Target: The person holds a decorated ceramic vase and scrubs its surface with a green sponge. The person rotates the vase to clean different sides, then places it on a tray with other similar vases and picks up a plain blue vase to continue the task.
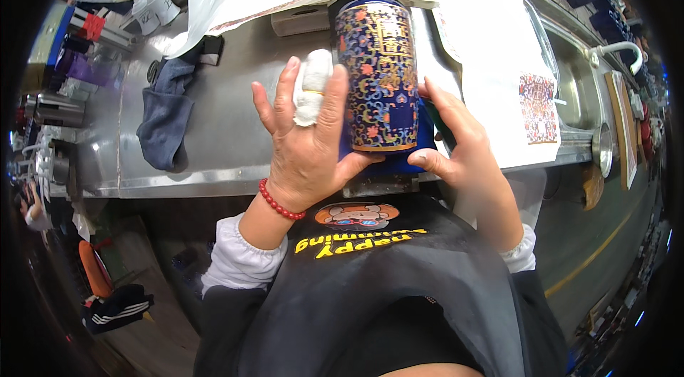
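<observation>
Blue-gray cloth, metal sink, white faucet

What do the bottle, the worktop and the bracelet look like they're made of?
Bottle: perhaps glass or glazed ceramic, dark blue with a colourful floral pattern; the decoration leaves it open.
Worktop: probably stainless steel, going by its grey, softly reflective surface.
Bracelet: round, red, smooth-looking beads; stone, glass or plastic, I can't tell which.

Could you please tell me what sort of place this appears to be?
It looks like a workshop or small factory, judging by the metal workbench, the white sheet with its colourful print, and the ornate blue bottle.
</observation>
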`<state>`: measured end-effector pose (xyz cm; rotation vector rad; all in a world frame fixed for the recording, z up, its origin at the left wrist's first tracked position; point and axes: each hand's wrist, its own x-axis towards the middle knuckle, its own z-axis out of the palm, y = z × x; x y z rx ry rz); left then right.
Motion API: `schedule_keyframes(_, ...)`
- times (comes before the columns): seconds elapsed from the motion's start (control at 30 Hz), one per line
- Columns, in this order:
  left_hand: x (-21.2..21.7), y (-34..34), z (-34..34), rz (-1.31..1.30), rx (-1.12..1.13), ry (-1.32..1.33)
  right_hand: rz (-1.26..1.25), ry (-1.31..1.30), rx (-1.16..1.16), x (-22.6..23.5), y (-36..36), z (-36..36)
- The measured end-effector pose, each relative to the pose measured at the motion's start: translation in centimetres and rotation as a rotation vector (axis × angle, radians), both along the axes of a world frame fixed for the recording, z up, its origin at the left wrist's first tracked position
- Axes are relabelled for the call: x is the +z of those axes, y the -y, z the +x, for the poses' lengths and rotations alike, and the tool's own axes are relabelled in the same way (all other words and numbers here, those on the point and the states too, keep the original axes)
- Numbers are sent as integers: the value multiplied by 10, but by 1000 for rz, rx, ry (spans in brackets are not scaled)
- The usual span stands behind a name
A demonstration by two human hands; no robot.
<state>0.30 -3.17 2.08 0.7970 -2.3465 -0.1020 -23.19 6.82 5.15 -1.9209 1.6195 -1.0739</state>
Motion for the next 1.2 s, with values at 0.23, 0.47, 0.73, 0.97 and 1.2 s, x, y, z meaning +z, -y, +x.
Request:
schedule_keyframes(0.23, -6, 2, -7, 558, -233, -350, -202, -57, -167, 9, -5, 11)
schedule_keyframes(0.47, -19, 4, -4, 507, -266, -308, -429, -611, 233, 42, 1, 19)
schedule_keyframes(0.73, -12, 2, 4, 271, -61, -67, -294, -259, 280, 45, -3, 19)
schedule_keyframes(0.97, 0, -3, 8, 64, -22, -52, -196, -455, 39, 31, -12, 19)
schedule_keyframes(1.2, -23, -1, 2, 673, -242, -405, -180, -648, 85, 21, -20, 29)
